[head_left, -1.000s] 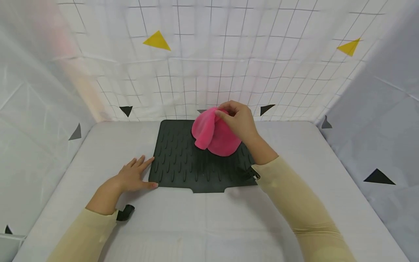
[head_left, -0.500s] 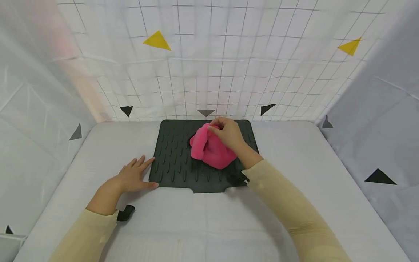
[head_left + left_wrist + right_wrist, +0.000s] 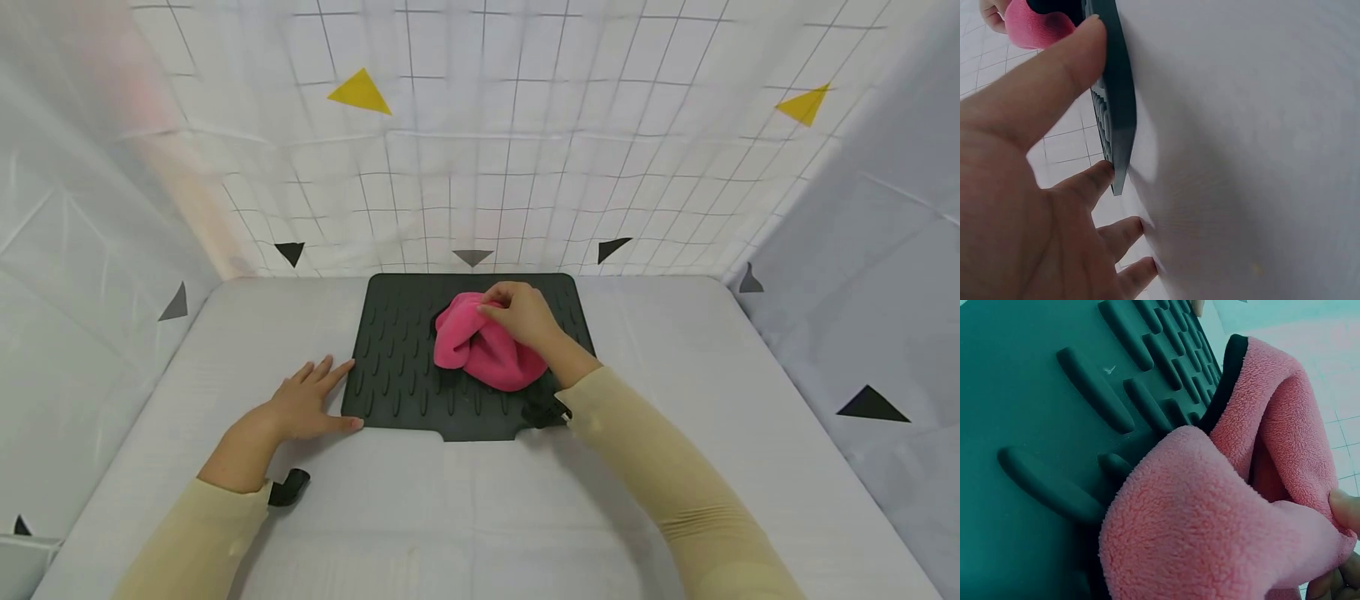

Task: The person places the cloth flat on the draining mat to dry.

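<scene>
A fluffy pink cloth (image 3: 497, 360) with a dark border sits bunched over the middle of a dark rubber mat (image 3: 397, 392), which has rows of raised ridges. My right hand (image 3: 527, 317) pinches the cloth's top between thumb and fingers; in the right wrist view the cloth (image 3: 1179, 512) hangs in folds from that pinch, low over the ridges. At the mat's left edge my left hand (image 3: 303, 408) lies with fingers spread. Its thumb (image 3: 1085, 53) and index finger touch the mat's edge, while other fingertips rest on the white surface, as the left wrist view shows.
A white covered table (image 3: 420, 517) surrounds the mat. Behind it rises a white gridded sheet (image 3: 480, 167) with yellow and black triangles, and pale sheets (image 3: 862, 333) close in both sides. Black wrist devices (image 3: 288, 487) sit at the sleeve cuffs.
My right hand has come down and nearer with the cloth, which went from hanging at the mat's far side to bunched over its middle. The left hand has stayed put.
</scene>
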{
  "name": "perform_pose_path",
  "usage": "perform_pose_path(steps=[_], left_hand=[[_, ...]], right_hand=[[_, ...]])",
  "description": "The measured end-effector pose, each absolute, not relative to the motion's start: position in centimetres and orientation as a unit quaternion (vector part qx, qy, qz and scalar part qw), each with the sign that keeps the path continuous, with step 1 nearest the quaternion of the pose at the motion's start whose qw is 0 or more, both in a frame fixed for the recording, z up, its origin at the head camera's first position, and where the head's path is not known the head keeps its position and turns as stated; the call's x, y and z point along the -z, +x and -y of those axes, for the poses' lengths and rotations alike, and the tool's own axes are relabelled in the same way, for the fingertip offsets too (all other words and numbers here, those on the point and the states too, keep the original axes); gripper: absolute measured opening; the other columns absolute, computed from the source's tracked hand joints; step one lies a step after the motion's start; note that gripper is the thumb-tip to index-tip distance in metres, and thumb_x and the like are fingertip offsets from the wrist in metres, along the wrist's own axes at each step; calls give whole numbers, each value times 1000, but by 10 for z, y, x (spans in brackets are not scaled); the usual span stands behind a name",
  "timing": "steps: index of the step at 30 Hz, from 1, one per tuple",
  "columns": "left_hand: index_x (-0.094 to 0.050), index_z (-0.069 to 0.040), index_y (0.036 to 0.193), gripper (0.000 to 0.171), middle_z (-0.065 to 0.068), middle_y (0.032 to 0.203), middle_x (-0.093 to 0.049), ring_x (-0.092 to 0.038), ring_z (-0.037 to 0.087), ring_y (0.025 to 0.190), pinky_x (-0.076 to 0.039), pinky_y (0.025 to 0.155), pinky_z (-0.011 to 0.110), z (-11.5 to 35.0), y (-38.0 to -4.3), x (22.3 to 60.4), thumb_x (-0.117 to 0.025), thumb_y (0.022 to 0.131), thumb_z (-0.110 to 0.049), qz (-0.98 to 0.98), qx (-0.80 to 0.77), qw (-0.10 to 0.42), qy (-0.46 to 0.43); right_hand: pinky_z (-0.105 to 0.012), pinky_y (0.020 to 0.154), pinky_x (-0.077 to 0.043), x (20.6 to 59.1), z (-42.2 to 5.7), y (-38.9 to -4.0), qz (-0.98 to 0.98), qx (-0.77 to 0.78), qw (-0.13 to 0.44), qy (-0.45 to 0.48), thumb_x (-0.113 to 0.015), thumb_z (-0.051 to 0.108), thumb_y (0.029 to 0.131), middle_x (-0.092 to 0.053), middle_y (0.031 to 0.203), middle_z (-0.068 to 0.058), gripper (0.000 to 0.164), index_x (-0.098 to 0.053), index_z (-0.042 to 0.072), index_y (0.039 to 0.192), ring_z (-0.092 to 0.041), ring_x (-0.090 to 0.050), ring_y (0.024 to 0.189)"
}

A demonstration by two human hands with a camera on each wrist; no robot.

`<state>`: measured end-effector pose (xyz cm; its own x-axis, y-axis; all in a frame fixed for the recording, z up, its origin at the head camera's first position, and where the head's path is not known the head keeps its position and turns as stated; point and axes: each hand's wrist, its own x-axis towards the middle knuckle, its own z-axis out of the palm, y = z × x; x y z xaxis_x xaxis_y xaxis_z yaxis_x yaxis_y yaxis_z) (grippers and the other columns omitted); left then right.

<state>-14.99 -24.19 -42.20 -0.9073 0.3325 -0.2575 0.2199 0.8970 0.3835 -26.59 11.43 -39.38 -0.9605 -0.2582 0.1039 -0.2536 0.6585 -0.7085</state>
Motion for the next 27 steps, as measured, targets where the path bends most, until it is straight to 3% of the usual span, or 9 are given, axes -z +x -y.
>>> perform_pose_path(steps=[18,27], left_hand=[[-27,-4,157,104,35,159,-17,-13,61,142,-15,107,77,241,-150,420,-73,82,-59,-960,-177,163,141],[-28,-3,156,104,35,158,-18,-15,62,142,-16,106,78,241,-150,423,-73,82,-60,-962,-172,152,148]], right_hand=[[-40,87,-52,374,-129,-255,-904,397,-9,-157,-71,31,95,-69,110,-1,21,-73,18,111,-21,-61,100],[-38,75,-51,362,-141,-241,-905,396,-26,-157,-70,34,95,-68,100,-1,22,-73,18,110,-19,-60,93]])
